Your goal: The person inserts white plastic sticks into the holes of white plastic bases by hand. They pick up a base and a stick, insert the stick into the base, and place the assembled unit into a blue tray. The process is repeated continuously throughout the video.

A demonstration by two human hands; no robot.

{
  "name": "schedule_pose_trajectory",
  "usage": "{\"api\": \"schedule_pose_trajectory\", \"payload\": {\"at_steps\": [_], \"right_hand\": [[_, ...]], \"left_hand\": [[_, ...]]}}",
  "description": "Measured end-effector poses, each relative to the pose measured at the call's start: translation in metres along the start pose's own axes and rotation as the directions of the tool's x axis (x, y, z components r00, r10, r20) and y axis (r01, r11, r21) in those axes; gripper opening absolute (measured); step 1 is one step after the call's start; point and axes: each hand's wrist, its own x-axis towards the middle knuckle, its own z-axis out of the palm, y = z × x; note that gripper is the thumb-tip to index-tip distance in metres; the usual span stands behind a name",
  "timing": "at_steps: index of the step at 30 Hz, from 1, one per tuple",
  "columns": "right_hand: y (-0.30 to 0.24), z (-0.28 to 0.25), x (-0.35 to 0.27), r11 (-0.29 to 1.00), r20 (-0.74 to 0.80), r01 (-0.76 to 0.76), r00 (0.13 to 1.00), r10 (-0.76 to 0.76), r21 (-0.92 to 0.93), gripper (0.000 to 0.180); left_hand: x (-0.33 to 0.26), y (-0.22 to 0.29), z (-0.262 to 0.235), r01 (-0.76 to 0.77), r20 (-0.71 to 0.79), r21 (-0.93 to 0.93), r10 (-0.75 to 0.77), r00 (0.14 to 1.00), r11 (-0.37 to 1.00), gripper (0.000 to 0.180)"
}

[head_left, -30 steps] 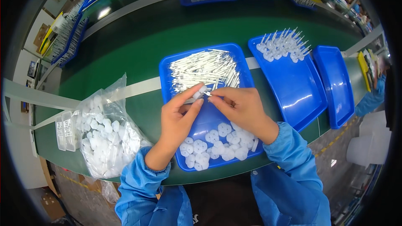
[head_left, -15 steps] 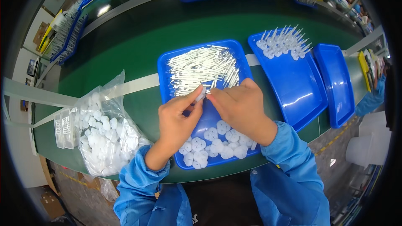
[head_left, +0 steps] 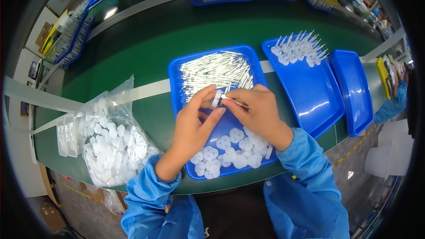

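Left hand [head_left: 192,123] grip clamped on white disc [head_left: 216,98], over middle of blue tray [head_left: 174,79]; right hand [head_left: 262,111] grip pinched on thin stick [head_left: 240,104], at disc's 4 o'clock. Disc probably light, stiff, slippery: hold rim. Stick likely snaps if bent: pinch near disc.

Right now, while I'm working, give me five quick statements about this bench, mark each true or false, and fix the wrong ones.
1. The left hand holds a white round piece. True.
2. The right hand is empty. False: it pinches a thin stick.
3. A clear bag of white pieces lies left of the middle blue tray. True.
4. The loose white sticks lie at that tray's near end. False: they fill its far end; lobed pieces lie near.
5. Upright sticks in bases stand at the far end of the tray to its right. True.
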Motion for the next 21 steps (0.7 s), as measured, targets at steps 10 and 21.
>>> {"api": "schedule_pose_trajectory", "payload": {"at_steps": [10,21], "right_hand": [[0.002,-0.004,0.001,0.793,0.224,-0.262,0.961,0.162,0.551,0.032],[0.01,-0.003,-0.003,0.461,0.427,-0.484,0.875,0.229,0.744,0.017]], "left_hand": [[-0.003,0.008,-0.009,-0.281,-0.026,0.313,0.304,0.952,0.907,0.051],[-0.003,0.007,-0.014,-0.346,0.073,0.242,0.339,0.938,0.906,0.057]]}}
